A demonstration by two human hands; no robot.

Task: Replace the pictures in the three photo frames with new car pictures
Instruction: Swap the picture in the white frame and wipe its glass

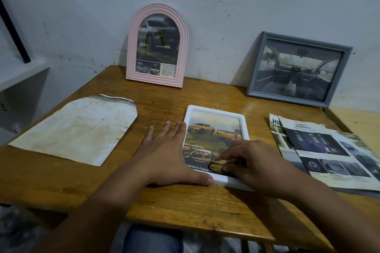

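A white photo frame [215, 108] lies flat on the wooden table [185, 207], holding a picture of yellow pickup trucks [207, 129]. My left hand [164, 150] rests flat beside the frame's left edge, fingers straight, thumb along its near rim. My right hand [253, 162] is on the frame's lower right part, its fingers curled under with the tips against the picture. A pink arched frame [131, 47] with a grey truck picture and a grey rectangular frame [255, 80] with a car-interior picture lean on the wall behind.
An arch-shaped cut sheet [78, 129], blank side up, lies at the left of the table. Car brochure pages [329, 150] overlap at the right. A white shelf [20, 72] stands at the far left. The wall is close behind the frames.
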